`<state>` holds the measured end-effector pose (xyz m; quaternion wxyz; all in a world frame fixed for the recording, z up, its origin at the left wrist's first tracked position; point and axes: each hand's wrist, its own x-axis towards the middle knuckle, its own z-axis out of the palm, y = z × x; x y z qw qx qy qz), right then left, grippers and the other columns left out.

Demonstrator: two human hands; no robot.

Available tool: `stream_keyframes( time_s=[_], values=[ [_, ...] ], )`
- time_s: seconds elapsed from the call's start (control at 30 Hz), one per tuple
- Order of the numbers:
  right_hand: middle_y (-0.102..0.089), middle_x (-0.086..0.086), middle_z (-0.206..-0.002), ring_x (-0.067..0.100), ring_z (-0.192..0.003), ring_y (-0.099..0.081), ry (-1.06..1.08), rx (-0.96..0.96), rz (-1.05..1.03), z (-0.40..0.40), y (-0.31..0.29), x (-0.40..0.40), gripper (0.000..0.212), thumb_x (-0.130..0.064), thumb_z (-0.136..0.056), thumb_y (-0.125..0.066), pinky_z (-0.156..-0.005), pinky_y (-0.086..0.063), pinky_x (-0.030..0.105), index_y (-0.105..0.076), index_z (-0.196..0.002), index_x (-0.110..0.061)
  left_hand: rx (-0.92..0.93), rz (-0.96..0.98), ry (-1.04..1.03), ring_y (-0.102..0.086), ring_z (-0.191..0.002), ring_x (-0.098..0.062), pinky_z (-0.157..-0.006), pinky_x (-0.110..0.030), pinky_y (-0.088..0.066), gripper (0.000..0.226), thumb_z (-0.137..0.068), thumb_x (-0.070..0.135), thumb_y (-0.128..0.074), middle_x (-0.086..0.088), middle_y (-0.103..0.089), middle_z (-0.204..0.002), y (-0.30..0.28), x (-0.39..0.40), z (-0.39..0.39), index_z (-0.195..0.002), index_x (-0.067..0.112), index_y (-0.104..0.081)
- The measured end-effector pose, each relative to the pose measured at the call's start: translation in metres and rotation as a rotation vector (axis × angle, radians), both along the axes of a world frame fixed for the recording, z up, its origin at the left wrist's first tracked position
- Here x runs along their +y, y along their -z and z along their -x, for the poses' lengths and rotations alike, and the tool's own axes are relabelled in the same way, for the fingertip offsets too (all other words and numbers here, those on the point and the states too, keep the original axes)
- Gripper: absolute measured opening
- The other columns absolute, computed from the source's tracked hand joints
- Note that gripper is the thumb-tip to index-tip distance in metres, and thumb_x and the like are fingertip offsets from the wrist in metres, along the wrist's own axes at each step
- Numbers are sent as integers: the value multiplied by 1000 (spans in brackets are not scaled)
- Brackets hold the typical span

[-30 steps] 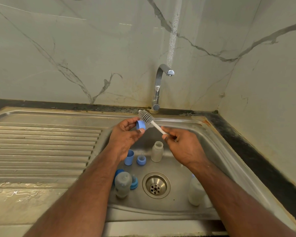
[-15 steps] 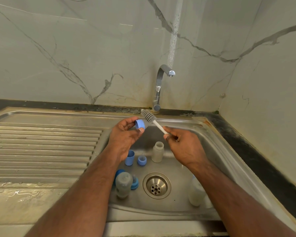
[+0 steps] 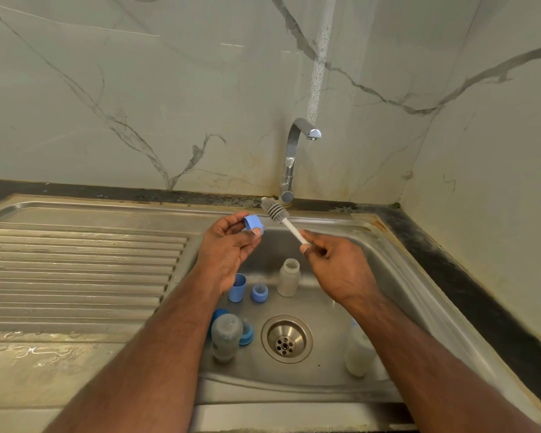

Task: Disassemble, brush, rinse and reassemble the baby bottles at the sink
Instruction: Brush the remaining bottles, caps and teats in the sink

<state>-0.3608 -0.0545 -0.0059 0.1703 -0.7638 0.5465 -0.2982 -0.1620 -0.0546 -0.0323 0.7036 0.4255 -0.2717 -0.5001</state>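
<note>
Left grip [image 3: 228,245] pinches our blue cap [image 3: 253,222] at the fingertips, right grip [image 3: 331,264] curls round the white brush [image 3: 283,218] handle, bristles just beside the cap over the sink [image 3: 397,276]. We judge a wet cap could slip and knock the open bottle [image 3: 289,277] standing below. No brand or writing is readable on anything we see.

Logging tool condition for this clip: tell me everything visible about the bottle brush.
The bottle brush has a thin white stick handle and a grey ribbed head that looks like silicone. The right hand pinches the handle's lower end. It slants up and to the left over the sink's back edge, head beside the blue cap, apparently not touching it.
</note>
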Motion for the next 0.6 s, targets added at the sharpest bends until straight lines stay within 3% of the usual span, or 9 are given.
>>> stream_keyframes(
  time_s=[0.13, 0.2, 0.3, 0.47, 0.6],
  values=[
    [-59, -12, -83, 1, -67, -53, 40, 23, 17, 5, 1, -4, 39, -36, -103, -51, -55, -35, 13, -54, -142, -35, -23, 9, 2, -70, -110, -24, -88, -33, -60, 44, -87, -14, -66, -13, -68, -126, 1, 0, 0, -124, 10, -65],
    [-58, -14, -77, 3, -65, -54, 77, -54, 21, 10, 0, -6, 38, -36, -102, -53, -54, -34, 14, -55, -140, -37, -39, 11, 13, -69, -112, -25, -91, -34, -59, 43, -88, -15, -65, -12, -67, -126, 0, 1, 1, -118, 15, -65],
    [-55, -16, -73, 3, -64, -52, 65, -142, 22, 15, 0, -7, 37, -36, -100, -58, -56, -34, 15, -60, -136, -37, -62, 5, 23, -68, -114, -29, -94, -39, -58, 47, -87, -16, -65, -14, -66, -126, 2, 0, 1, -117, 20, -64],
    [-55, -15, -71, 4, -61, -51, 43, -109, 17, 14, 2, -7, 38, -37, -99, -57, -58, -36, 16, -59, -137, -37, -186, -26, -16, -66, -116, -31, -100, -48, -56, 49, -84, -13, -71, -11, -66, -128, 5, -1, 1, -114, 26, -65],
    [-54, -17, -76, 2, -65, -50, -2, -109, 21, 9, 5, -5, 38, -35, -100, -57, -70, -44, 21, -58, -138, -32, -78, -12, -22, -68, -111, -24, -89, -35, -61, 43, -89, -8, -69, -12, -66, -125, 0, -1, 4, -124, 14, -60]
  ],
)
